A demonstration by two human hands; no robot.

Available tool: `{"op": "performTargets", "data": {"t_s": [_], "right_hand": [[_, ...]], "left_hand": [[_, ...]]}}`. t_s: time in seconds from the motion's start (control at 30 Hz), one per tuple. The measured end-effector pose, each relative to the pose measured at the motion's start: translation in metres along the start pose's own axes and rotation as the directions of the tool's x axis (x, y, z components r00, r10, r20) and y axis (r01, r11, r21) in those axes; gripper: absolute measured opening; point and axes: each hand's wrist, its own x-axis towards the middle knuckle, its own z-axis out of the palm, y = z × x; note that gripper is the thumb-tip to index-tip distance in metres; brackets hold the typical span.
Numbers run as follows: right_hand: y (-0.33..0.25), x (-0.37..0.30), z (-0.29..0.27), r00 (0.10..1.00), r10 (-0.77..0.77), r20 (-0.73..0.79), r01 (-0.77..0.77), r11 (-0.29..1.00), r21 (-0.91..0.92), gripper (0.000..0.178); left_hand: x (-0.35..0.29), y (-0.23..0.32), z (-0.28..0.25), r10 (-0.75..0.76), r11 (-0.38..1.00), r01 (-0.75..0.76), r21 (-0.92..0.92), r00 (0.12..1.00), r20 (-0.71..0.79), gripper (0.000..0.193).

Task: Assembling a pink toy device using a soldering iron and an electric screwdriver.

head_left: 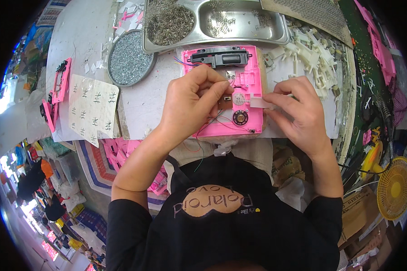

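A pink plastic housing (209, 130) lies in front of me with its inner side up. Across its far end sits a black mechanism (221, 57). A round speaker (240, 117) and a pale disc (238, 99) are set in its near half. My left hand (194, 97) is over the left side of the housing, thumb and forefinger pinched beside a small brown circuit board (225, 103); what they grip is hidden. Thin wires (218, 118) trail below those fingers. At the housing's right edge, my right hand (298, 110) pinches a small translucent white plastic piece (259, 102).
A steel tray (276, 31) of small metal parts stands at the back. Left of it is a round bowl (131, 58) of screws. White plastic parts (309, 56) are heaped at the right. A marked paper sheet (92, 106) and pink frames (60, 86) lie at the left.
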Motion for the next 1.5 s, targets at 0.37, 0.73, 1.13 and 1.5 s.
{"op": "performTargets", "data": {"t_s": [0.37, 0.73, 1.13, 1.5], "right_hand": [[-0.007, 0.032, -0.003, 0.969, -0.183, 0.166, 0.206, 0.969, -0.134, 0.028], [-0.008, 0.033, -0.006, 0.983, -0.064, 0.171, 0.072, 0.997, -0.041, 0.025], [-0.018, 0.031, 0.001, 0.960, -0.206, 0.192, 0.236, 0.960, -0.150, 0.030], [0.026, 0.015, 0.025, 0.980, -0.198, 0.017, 0.194, 0.970, 0.150, 0.029]], "left_hand": [[0.000, -0.014, 0.004, 0.178, 0.967, -0.175, 0.187, 0.984, 0.005, 0.006], [0.000, -0.023, 0.004, 0.252, 0.947, -0.243, 0.209, 0.968, -0.018, 0.006], [0.001, -0.025, 0.008, 0.286, 0.936, -0.268, 0.227, 0.957, -0.050, 0.007], [0.001, -0.023, 0.007, 0.314, 0.915, -0.291, 0.280, 0.949, -0.040, 0.008]]}}
